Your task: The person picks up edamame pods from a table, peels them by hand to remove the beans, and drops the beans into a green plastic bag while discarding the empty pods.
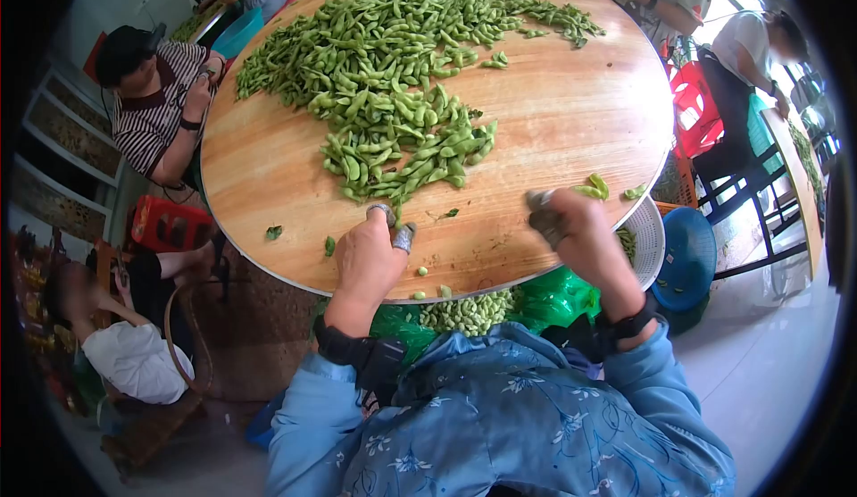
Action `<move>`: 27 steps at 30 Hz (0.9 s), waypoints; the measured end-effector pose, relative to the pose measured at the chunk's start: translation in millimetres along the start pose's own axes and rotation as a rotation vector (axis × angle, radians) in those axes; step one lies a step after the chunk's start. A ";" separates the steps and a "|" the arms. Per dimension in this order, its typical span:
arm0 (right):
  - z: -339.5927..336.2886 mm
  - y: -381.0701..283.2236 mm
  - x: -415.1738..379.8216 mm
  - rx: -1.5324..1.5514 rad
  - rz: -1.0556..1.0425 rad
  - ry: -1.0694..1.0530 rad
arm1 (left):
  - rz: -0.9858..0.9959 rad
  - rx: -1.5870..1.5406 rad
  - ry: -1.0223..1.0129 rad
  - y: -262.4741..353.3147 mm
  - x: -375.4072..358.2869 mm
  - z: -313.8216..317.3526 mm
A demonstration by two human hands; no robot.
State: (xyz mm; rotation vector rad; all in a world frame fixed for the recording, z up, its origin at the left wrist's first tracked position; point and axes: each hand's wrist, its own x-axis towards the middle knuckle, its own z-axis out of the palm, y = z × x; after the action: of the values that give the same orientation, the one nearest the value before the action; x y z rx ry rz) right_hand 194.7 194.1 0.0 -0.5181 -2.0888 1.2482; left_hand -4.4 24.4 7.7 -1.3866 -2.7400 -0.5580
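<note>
A large heap of green bean pods [384,59] covers the back and middle of the round wooden table [553,104]. At the heap's near tip is my left hand [368,251], its thumb and index finger wrapped in silvery tape and close around the end of a pod. My right hand [576,233], blurred by motion, hovers over the table's right front part with covered fingertips; whether it holds anything is unclear. A few pods [594,186] lie just beyond it. Shelled beans [470,312] fill a green plastic bag [558,296] below the table edge.
A white basket [649,238] holding pods and a blue basin [686,260] stand at the right, below the table. One person in a striped shirt [147,131] sits at the left edge. Others are at the lower left, back left and right. Red stools [170,225] stand nearby.
</note>
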 end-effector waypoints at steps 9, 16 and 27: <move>48.3 -44.5 -5.4 0.527 0.286 -0.294 | -0.339 -1.437 -0.492 17.4 -23.2 -31.5; 33.8 -60.6 -3.2 0.709 0.502 -0.489 | -0.164 -1.444 -0.466 38.8 -34.3 -33.5; 31.7 -66.5 -4.5 0.757 0.519 -0.498 | -0.045 -1.308 -0.499 33.7 -36.1 -29.0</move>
State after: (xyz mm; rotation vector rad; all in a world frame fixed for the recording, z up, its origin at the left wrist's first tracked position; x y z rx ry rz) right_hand 175.2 140.1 46.3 -0.4246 -1.6669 2.5264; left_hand 39.8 5.2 38.7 -1.7108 -2.6690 -2.6126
